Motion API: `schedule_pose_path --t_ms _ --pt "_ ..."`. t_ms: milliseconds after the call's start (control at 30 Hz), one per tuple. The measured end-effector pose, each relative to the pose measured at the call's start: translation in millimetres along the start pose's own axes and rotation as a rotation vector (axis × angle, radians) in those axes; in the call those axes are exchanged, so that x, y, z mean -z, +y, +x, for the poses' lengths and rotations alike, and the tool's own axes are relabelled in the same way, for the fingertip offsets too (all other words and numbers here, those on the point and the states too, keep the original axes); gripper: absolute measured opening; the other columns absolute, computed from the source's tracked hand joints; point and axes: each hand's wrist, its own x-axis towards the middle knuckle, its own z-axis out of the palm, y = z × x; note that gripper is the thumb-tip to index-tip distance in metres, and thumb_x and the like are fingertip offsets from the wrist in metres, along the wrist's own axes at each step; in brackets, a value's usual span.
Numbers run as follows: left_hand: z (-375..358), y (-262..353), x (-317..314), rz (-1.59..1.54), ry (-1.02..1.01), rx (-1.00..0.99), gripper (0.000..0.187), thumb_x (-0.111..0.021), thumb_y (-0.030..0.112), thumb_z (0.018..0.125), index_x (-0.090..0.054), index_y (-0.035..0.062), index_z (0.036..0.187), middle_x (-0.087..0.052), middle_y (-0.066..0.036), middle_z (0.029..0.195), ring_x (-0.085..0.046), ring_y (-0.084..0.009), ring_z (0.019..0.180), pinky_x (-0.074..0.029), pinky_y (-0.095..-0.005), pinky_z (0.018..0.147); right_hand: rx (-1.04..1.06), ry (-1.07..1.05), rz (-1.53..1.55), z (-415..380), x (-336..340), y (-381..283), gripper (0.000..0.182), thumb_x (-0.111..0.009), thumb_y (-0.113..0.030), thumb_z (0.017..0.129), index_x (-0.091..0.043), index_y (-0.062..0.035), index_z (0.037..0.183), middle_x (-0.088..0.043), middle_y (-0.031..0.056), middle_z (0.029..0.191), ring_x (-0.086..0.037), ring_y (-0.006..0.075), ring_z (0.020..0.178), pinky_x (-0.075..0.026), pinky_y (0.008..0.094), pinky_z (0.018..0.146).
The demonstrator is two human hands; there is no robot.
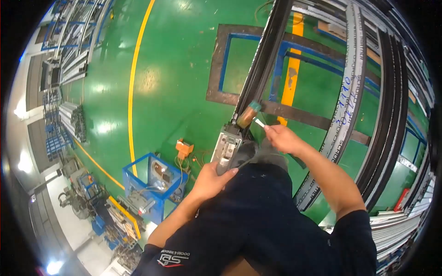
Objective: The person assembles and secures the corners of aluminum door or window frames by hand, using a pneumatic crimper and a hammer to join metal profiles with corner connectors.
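My right hand (282, 138) is closed around the pale handle of a mallet (249, 115). Its head is brown with a teal-green end and lies against the near end of a long black metal profile (260, 66). At that same end sits a grey metal block (227, 145) with openings in its top face. My left hand (212, 180) grips the lower part of this block, thumb across the near side and the other fingers mostly hidden underneath.
Long wrapped profiles (352, 69) stretch along the right over blue and brown frames (224, 62). Left of my body stands a blue metal stand (152, 193), with an orange device (184, 148) and cables close to it. Yellow lines (132, 92) mark the green floor.
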Motion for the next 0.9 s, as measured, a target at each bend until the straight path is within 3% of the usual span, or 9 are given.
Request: schedule_pose_path --t_ms 333,367,400,467,600,667,733,767,900 --pt "2 -2 -4 0.050 0.064 -0.034 0.043 -0.077 0.039 0.090 -0.070 -0.0023 0.101 -0.068 -0.013 0.069 -0.068 -0.0216 0.063 -0.053 -0.0391 0.064 0.142 0.337 0.413 39 26 -20 0.051 -0.039 -0.050 0.109 -0.051 -0.0113 0.079 -0.048 0.0003 0.059 -0.046 0.0125 0.048 -0.037 0.0314 0.045" --pt "3 2 -4 0.047 0.064 -0.032 0.043 -0.077 0.039 0.090 -0.070 -0.0023 0.101 -0.068 -0.013 0.069 -0.068 -0.0216 0.063 -0.053 -0.0391 0.064 0.327 0.370 0.010 57 7 21 0.051 -0.039 -0.049 0.109 -0.053 -0.0099 0.079 -0.050 0.0019 0.060 -0.048 0.0149 0.050 -0.041 0.0339 0.048" --pt "1 8 -3 0.071 0.081 -0.016 0.044 -0.078 0.039 0.089 -0.070 -0.0027 0.101 -0.070 -0.014 0.072 -0.069 -0.0243 0.067 -0.054 -0.0403 0.067 0.433 0.070 -0.291 28 -1 1 0.059 -0.038 -0.049 0.109 -0.064 0.0003 0.090 -0.070 0.0215 0.089 -0.066 0.0335 0.088 -0.048 0.0588 0.086" --pt "-4 6 -6 0.093 0.096 0.014 0.045 -0.078 0.039 0.089 -0.071 -0.0031 0.101 -0.071 -0.016 0.074 -0.071 -0.0271 0.071 -0.055 -0.0416 0.070 0.196 -0.062 -0.190 42 1 15 0.055 -0.039 -0.048 0.109 -0.062 -0.0019 0.088 -0.067 0.0154 0.079 -0.065 0.0284 0.078 -0.050 0.0517 0.075" --pt "-3 -5 -8 0.097 0.146 -0.044 0.045 -0.078 0.040 0.088 -0.071 -0.0031 0.100 -0.072 -0.020 0.079 -0.072 -0.0334 0.077 -0.055 -0.0437 0.074 0.123 0.227 0.578 45 41 -26 0.049 -0.036 -0.048 0.110 -0.052 -0.0121 0.082 -0.045 -0.0013 0.061 -0.042 0.0141 0.048 -0.037 0.0313 0.048" --pt "-2 -7 -10 0.088 0.149 -0.049 0.045 -0.078 0.040 0.088 -0.071 -0.0032 0.100 -0.072 -0.021 0.081 -0.072 -0.0348 0.078 -0.055 -0.0442 0.075 0.174 0.317 0.638 62 46 -13 0.048 -0.036 -0.045 0.110 -0.057 -0.0068 0.091 -0.056 0.0068 0.067 -0.057 0.0230 0.060 -0.047 0.0386 0.058" --pt "0 -10 -11 0.114 0.186 -0.106 0.045 -0.078 0.040 0.088 -0.071 -0.0026 0.100 -0.072 -0.022 0.082 -0.072 -0.0352 0.080 -0.055 -0.0447 0.076 0.574 0.408 -0.115 72 0 32 0.052 -0.041 -0.050 0.109 -0.051 -0.0080 0.080 -0.049 0.0005 0.064 -0.050 0.0182 0.055 -0.042 0.0366 0.052" --pt "2 -12 -12 0.120 0.189 -0.108 0.045 -0.078 0.040 0.088 -0.071 -0.0026 0.100 -0.072 -0.022 0.082 -0.072 -0.0352 0.080 -0.055 -0.0447 0.076 0.403 -0.120 -0.227 34 -4 5 0.051 -0.044 -0.050 0.108 -0.053 -0.0062 0.084 -0.050 0.0008 0.065 -0.053 0.0201 0.060 -0.045 0.0404 0.056" --pt "-1 -11 -10 0.146 0.163 -0.070 0.046 -0.077 0.041 0.088 -0.071 -0.0024 0.103 -0.072 -0.023 0.084 -0.072 -0.0363 0.081 -0.055 -0.0462 0.075 0.077 0.021 0.212 35 37 -33 0.049 -0.043 -0.050 0.108 -0.050 -0.0123 0.078 -0.043 -0.0027 0.060 -0.039 0.0099 0.048 -0.031 0.0272 0.044"
